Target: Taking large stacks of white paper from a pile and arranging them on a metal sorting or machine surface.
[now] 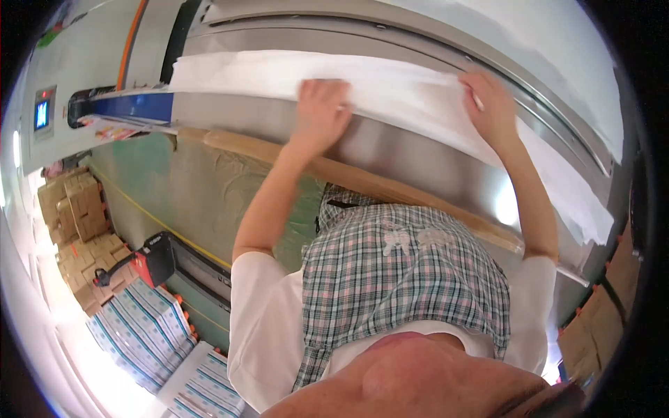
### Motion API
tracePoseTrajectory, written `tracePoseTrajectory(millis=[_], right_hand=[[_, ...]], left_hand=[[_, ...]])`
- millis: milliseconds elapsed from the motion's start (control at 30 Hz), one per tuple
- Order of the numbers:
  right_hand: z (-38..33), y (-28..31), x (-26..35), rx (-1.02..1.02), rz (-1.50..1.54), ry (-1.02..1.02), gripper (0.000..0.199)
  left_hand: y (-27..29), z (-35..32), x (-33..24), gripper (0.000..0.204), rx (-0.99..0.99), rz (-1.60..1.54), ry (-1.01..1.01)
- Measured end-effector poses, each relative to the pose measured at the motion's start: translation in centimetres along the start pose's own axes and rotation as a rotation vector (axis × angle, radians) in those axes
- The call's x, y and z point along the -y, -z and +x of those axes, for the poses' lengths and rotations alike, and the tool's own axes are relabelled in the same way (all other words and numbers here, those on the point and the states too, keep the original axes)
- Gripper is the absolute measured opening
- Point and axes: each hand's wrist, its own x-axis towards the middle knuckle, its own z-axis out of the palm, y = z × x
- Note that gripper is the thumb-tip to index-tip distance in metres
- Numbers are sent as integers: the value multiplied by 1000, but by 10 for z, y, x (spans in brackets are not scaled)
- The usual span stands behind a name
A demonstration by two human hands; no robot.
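A long strip of thin white sheet material (404, 90), cloth or paper, lies across a grey metal work surface (237, 111). My left hand (323, 115) rests on its near edge, fingers laid over the material and slightly blurred. Farther right, my right hand (490, 108) pinches the far edge of the strip between thumb and fingers. From there the strip runs down to the right, where its end looks uneven and crumpled.
A brown padded bar (362, 177) runs along the surface's front edge, close to my checked apron (404, 272). A machine panel with a small lit screen (42, 113) stands left. Cardboard bundles (83, 209), a red-and-black pallet truck (155, 259) and blue-white patterned stacks (143, 334) are lower left.
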Motion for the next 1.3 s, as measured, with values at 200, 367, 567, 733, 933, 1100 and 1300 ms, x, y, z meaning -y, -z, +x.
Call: tracePoseTrajectory(millis=[200,367,567,733,933,1100,1300], right_hand=[[-29,-6,39,-37,44,68,17],[-23,-36,58,22,28,0,16],[7,-46,86,70,10,-19,14],[4,-47,94,70,-29,-138,12],[3,-67,108,-30,-54,-301,13],[2,-73,108,-51,-3,-388,14],[-2,-74,106,-14,-70,-411,12]], left_hand=[[29,-65,195,29,137,520,358],[66,-70,287,32,-208,460,92],[97,-85,405,32,-64,424,199],[159,-21,419,23,-95,63,589],[98,66,375,33,710,-217,203],[82,73,380,65,1082,-108,330],[91,82,380,84,1530,-90,554]])
